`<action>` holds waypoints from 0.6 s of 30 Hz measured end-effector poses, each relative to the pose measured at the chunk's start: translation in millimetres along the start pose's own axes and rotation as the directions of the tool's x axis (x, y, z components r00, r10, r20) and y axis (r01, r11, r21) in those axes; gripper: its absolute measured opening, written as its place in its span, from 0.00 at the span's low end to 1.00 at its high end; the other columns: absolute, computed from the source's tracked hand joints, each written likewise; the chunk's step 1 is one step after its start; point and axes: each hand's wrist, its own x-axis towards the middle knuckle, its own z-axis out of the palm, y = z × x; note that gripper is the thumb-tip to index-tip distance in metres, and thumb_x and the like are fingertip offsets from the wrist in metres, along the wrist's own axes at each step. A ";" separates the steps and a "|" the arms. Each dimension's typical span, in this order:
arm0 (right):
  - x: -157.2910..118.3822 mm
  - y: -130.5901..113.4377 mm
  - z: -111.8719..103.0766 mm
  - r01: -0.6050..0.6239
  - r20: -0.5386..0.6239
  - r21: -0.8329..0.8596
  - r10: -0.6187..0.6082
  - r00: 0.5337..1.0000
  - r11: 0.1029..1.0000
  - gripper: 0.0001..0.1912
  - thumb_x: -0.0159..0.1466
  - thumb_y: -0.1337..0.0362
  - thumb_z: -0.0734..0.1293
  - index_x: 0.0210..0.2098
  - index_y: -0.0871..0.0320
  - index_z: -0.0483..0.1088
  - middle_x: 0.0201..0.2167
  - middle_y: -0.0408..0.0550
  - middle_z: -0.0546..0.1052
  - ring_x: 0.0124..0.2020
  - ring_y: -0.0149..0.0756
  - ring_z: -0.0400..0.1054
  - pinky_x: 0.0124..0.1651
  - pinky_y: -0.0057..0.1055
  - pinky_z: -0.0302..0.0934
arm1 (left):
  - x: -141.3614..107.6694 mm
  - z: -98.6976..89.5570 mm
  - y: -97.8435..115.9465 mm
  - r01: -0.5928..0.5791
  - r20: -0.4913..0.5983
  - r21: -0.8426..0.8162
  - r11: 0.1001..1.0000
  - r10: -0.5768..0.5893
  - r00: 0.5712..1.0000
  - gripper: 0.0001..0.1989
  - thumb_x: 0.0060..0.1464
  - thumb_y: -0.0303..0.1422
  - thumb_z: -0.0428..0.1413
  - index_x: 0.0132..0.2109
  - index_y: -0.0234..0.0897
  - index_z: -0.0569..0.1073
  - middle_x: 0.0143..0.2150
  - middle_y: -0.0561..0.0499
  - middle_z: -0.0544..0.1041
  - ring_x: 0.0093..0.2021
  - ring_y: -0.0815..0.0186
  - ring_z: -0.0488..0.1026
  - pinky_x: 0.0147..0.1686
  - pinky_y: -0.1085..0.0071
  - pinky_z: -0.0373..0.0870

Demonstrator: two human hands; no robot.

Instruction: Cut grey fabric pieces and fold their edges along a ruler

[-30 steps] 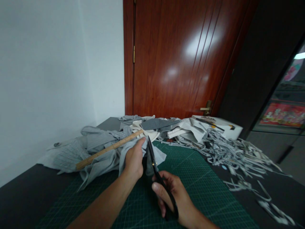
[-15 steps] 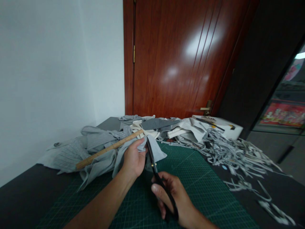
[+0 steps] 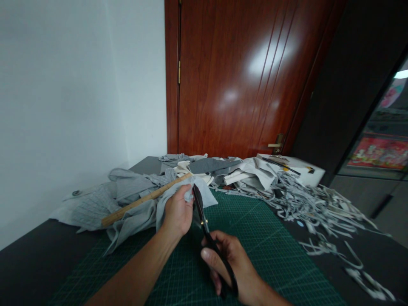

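Left hand [image 3: 178,211] and right hand [image 3: 228,260], with grey cloth [image 3: 206,196] and black scissors [image 3: 198,203].
Cloth is pinched between left thumb and fingers, above a green cutting mat [image 3: 248,229]; scissor handles are gripped in the right, blades directed toward the cloth. Wooden ruler [image 3: 146,200] is laid over crumpled fabric [image 3: 95,204], left; grey strips [image 3: 314,210] are heaped right, on the dark desk [image 3: 35,259].

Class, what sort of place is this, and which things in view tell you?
Probably a craft workspace for cutting fabric: a green gridded cutting mat, black scissors in the right hand, and a pile of thin fabric strips.
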 end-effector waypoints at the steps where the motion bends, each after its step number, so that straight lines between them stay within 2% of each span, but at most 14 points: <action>1: 0.2 0.2 -0.1 0.001 0.000 -0.001 -0.001 1.000 1.000 0.36 0.59 0.32 0.72 0.42 0.59 0.67 0.14 0.32 0.66 0.11 0.25 0.58 0.13 0.20 0.54 | 1.0 -0.8 -0.9 -0.003 -0.006 0.006 1.000 0.003 1.000 0.05 0.47 0.19 0.60 0.31 0.30 0.77 0.29 0.49 0.80 0.29 0.67 0.77 0.33 0.74 0.76; 7: 0.2 -0.7 -0.3 -0.013 0.001 -0.002 0.013 1.000 1.000 0.36 0.58 0.31 0.72 0.42 0.59 0.67 0.14 0.31 0.66 0.11 0.25 0.58 0.14 0.21 0.55 | 8.1 -6.1 -6.3 0.021 -0.010 0.023 1.000 -0.021 1.000 0.08 0.43 0.17 0.58 0.30 0.32 0.74 0.27 0.50 0.77 0.27 0.66 0.77 0.31 0.71 0.77; 13: 1.3 -1.5 0.4 -0.022 -0.007 0.006 0.022 1.000 1.000 0.37 0.57 0.31 0.72 0.42 0.59 0.68 0.14 0.32 0.66 0.10 0.25 0.57 0.13 0.21 0.55 | 5.8 -5.5 -5.4 0.048 0.033 0.021 0.999 -0.049 0.998 0.15 0.38 0.14 0.54 0.33 0.34 0.73 0.29 0.50 0.77 0.32 0.62 0.80 0.34 0.69 0.79; 18: 2.4 0.0 -0.2 -0.001 -0.018 0.020 0.002 1.000 1.000 0.37 0.56 0.30 0.72 0.42 0.59 0.67 0.14 0.31 0.66 0.10 0.25 0.58 0.13 0.20 0.53 | -0.1 -5.4 -3.3 0.075 0.093 0.040 0.996 -0.079 0.993 0.14 0.36 0.15 0.54 0.33 0.33 0.73 0.30 0.48 0.77 0.33 0.59 0.80 0.36 0.66 0.80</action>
